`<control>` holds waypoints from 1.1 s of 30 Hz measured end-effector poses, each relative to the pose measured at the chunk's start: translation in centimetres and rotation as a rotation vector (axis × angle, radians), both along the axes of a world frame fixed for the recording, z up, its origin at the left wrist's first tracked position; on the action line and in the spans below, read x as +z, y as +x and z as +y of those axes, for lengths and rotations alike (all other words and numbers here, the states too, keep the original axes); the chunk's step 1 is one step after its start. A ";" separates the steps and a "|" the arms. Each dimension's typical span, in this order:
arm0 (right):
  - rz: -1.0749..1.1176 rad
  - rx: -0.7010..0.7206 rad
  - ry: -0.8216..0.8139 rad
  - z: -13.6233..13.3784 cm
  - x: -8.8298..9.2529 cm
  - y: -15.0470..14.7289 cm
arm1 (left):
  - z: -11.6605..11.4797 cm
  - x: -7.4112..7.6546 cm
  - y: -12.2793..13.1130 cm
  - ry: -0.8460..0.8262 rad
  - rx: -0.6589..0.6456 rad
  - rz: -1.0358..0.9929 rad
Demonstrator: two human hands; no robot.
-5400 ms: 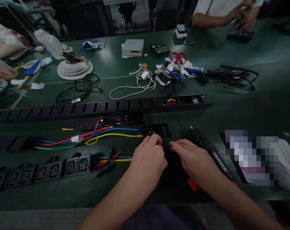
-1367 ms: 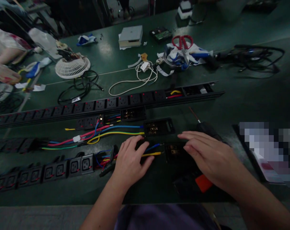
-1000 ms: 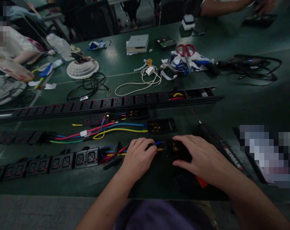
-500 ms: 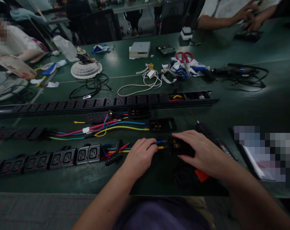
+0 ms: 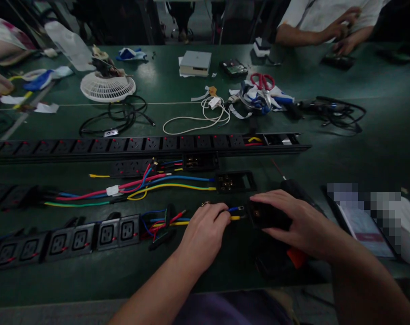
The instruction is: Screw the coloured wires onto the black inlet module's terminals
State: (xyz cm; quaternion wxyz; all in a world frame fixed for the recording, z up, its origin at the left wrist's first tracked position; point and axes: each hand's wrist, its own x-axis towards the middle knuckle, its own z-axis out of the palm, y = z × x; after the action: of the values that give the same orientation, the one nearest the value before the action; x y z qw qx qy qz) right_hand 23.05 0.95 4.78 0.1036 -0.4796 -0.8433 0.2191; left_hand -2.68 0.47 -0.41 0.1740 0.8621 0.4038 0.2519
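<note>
My left hand (image 5: 205, 228) pinches a blue and a yellow wire (image 5: 236, 213) near their metal ends, low in the middle of the green table. My right hand (image 5: 294, 221) grips a small black socket module (image 5: 264, 215) right beside those wire ends. The wires run left to a row of black sockets (image 5: 69, 241). A similar open black module (image 5: 234, 182) lies just beyond my hands, tied to red, blue and yellow wires (image 5: 150, 183).
A long black power strip (image 5: 140, 146) spans the table. An electric screwdriver (image 5: 289, 187) lies behind my right hand. Farther back are a white fan grille (image 5: 108, 86), white cable (image 5: 200, 118), red scissors (image 5: 262, 81) and black cables (image 5: 336, 110). Another person's hands (image 5: 340, 31) work at the far right.
Both hands shifted slightly right and stayed on the wires and the module. The view tipped and swung a little. Earlier my right hand lay flat before closing on the module.
</note>
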 end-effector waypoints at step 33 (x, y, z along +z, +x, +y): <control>0.025 -0.039 0.044 -0.3 -1.9 -2.3 | -0.2 -0.1 0.1 0.012 0.049 -0.127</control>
State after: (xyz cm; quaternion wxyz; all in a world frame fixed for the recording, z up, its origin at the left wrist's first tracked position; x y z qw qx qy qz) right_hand 20.72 0.66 2.91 0.1287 -0.4908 -0.8371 0.2045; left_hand -2.55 0.30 -0.52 0.1877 0.8353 0.4113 0.3128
